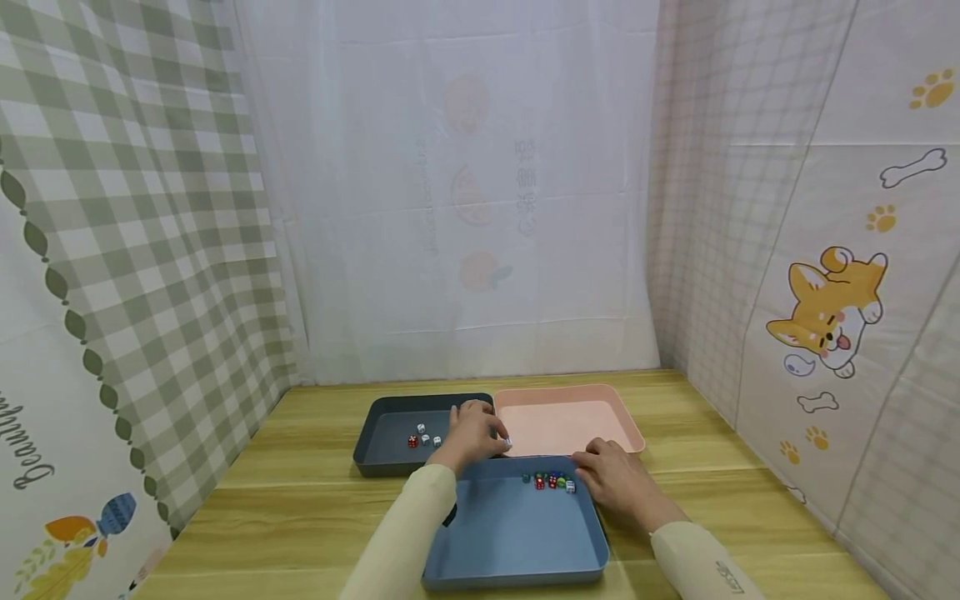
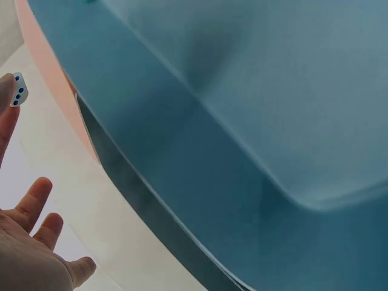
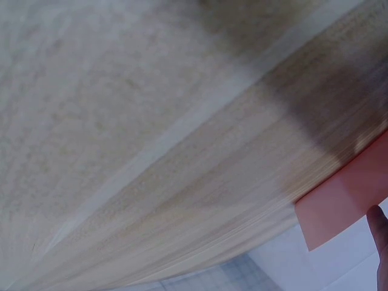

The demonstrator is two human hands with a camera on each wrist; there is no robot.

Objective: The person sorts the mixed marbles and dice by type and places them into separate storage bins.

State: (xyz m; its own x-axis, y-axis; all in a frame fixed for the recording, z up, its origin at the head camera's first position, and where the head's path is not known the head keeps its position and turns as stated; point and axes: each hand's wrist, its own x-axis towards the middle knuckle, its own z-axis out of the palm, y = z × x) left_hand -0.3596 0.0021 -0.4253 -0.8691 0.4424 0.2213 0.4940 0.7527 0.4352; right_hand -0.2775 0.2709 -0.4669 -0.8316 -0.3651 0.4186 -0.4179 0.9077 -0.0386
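My left hand (image 1: 474, 435) pinches a white die (image 2: 19, 91) with blue dots between thumb and finger; its other fingers spread apart in the left wrist view. It hangs where the dark tray (image 1: 367, 450), the pink tray (image 1: 562, 417) and the blue tray (image 1: 517, 533) meet. White dice (image 1: 425, 439) and a red die (image 1: 412, 441) lie in the dark tray. My right hand (image 1: 617, 479) rests by the far right corner of the blue tray, a fingertip at the pink tray's rim. Near it, red dice (image 1: 552, 481), a white die (image 1: 571, 487) and small green pieces sit in the blue tray.
All three trays stand close together on a wood-grain table (image 1: 285, 500). A white curtain (image 1: 375, 208) hangs behind, with a green checked cloth (image 1: 172, 208) on the left and a printed cloth (image 1: 847, 417) on the right.
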